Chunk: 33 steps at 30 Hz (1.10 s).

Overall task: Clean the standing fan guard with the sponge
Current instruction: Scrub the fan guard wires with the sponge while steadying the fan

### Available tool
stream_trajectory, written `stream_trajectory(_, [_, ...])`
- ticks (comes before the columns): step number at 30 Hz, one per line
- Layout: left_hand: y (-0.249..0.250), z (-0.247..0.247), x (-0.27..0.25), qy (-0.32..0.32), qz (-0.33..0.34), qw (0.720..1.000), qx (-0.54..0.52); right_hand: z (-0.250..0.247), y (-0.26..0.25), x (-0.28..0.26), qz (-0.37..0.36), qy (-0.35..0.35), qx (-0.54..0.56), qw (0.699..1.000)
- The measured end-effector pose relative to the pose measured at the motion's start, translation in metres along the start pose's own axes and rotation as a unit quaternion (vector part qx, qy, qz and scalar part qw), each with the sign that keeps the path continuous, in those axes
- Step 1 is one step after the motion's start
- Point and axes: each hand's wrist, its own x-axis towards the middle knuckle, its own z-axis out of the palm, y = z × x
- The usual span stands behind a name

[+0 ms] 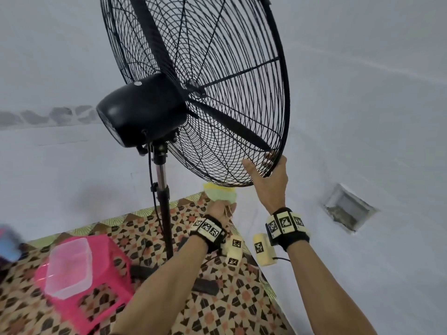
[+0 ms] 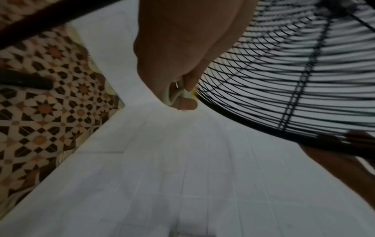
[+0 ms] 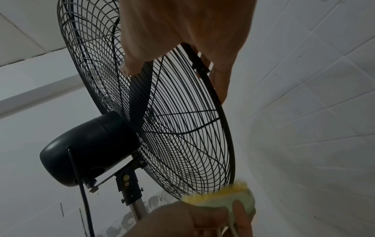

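Note:
A black standing fan with a round wire guard (image 1: 217, 81) rises in front of me, its motor housing (image 1: 142, 110) toward the left. My left hand (image 1: 221, 209) pinches a yellow-green sponge (image 1: 221, 193) and presses it up against the guard's bottom rim (image 3: 231, 181). The sponge (image 3: 223, 196) shows yellow on top in the right wrist view; in the left wrist view only its pale edge (image 2: 174, 94) peeks between thumb and fingers. My right hand (image 1: 268, 165) grips the lower right rim, thumb on the rear mesh, fingers wrapped over the rim's far side (image 3: 221, 83).
The fan's pole (image 1: 165, 209) runs down to the patterned tile floor (image 1: 217, 305). A pink plastic stool (image 1: 96, 286) with a clear lidded box (image 1: 70, 267) on it stands at the lower left. White tiled walls meet in a corner behind; a wall vent (image 1: 348, 206) sits at right.

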Motion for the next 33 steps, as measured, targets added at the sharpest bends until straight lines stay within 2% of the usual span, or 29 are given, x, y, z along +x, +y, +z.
stream_trajectory(2, [-0.004,0.01,-0.021,-0.041,0.004,0.999,0.028,-0.001,0.0,0.004,-0.004,-0.002,-0.007,1.0])
stream_trajectory(5, [-0.013,0.004,-0.059,-0.157,0.073,0.979,0.104,-0.002,0.001,0.013,-0.012,-0.007,-0.023,1.0])
stream_trajectory(7, [-0.008,-0.003,-0.069,-0.185,0.104,0.967,0.142,-0.003,0.002,0.017,-0.012,-0.012,-0.026,1.0])
stream_trajectory(10, [0.016,-0.021,-0.072,-0.165,0.159,0.953,0.2,-0.007,0.003,0.018,-0.016,-0.021,-0.027,0.999])
stream_trajectory(14, [0.061,-0.046,-0.087,-0.114,0.295,0.906,0.28,-0.009,0.005,0.02,-0.025,-0.021,-0.023,0.999])
stream_trajectory(18, [0.116,-0.046,-0.087,-0.035,0.388,0.903,0.181,-0.007,0.007,0.019,-0.026,-0.02,-0.022,0.999])
stream_trajectory(21, [0.154,-0.038,-0.081,0.001,0.426,0.894,0.142,-0.006,0.007,0.018,-0.028,-0.021,-0.018,0.999])
stream_trajectory(25, [0.174,-0.021,-0.073,0.047,0.468,0.862,0.191,-0.004,0.006,0.016,-0.03,-0.017,-0.02,0.999])
stream_trajectory(27, [0.174,-0.021,-0.072,0.04,0.473,0.847,0.239,-0.004,0.007,0.016,-0.029,-0.016,-0.019,0.999])
stream_trajectory(30, [0.175,-0.034,-0.075,-0.019,0.46,0.837,0.294,-0.005,0.007,0.016,-0.03,-0.014,-0.018,0.999])
stream_trajectory(33, [0.18,-0.04,-0.078,0.019,0.481,0.838,0.258,-0.003,0.007,0.016,-0.034,-0.016,-0.02,0.999])
